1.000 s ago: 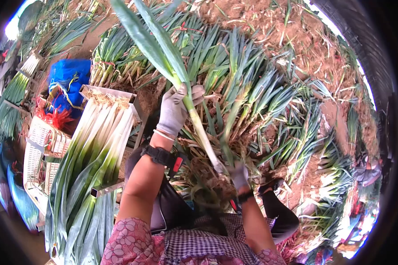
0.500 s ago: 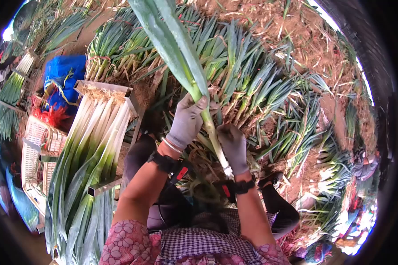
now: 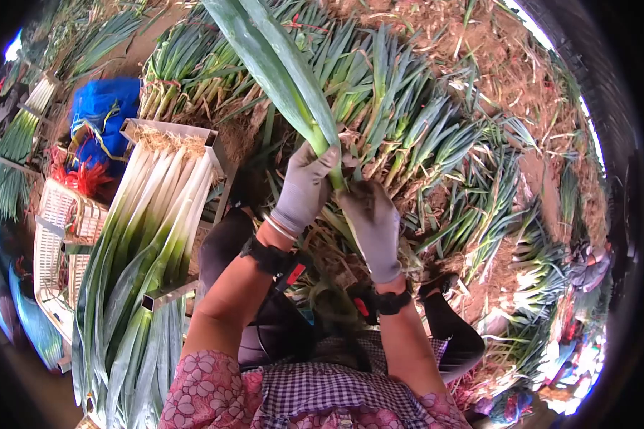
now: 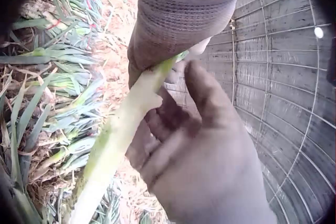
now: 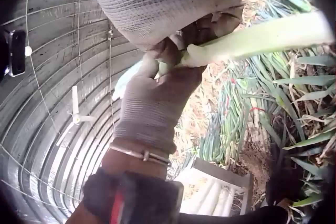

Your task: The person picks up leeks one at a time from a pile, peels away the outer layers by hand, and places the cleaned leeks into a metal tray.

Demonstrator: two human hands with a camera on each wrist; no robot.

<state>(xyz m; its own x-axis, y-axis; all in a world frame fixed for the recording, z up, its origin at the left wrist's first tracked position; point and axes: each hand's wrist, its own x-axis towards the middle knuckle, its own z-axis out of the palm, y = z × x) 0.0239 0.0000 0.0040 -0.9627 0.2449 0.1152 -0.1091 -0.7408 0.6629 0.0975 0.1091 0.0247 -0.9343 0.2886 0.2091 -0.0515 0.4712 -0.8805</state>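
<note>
My gloved left hand (image 3: 304, 187) grips a large leek (image 3: 283, 68) where its leaves fan out from the stalk. The leaves point up and away, and the pale stalk slants down toward my lap. Just below, the gloved right hand (image 3: 373, 225) has its fingers curled at the same stalk, close against the left hand. In the left wrist view the bare whitish stalk (image 4: 113, 140) runs down between both hands, with a small torn edge near the fingers. The right wrist view shows the right hand (image 5: 168, 8) above the left hand (image 5: 155, 98), partly hiding the leek.
To the left, a metal rack (image 3: 172, 292) holds trimmed leeks with white stalks. Beside it stand a white plastic basket (image 3: 50, 247), red ties (image 3: 84, 179) and a blue bag (image 3: 104, 107). Rows of untrimmed leeks (image 3: 408, 114) cover the soil ahead and to the right.
The right hand has risen from the root end along the stalk to just below the left hand. The left hand keeps its grip and has shifted slightly right and down with the leek.
</note>
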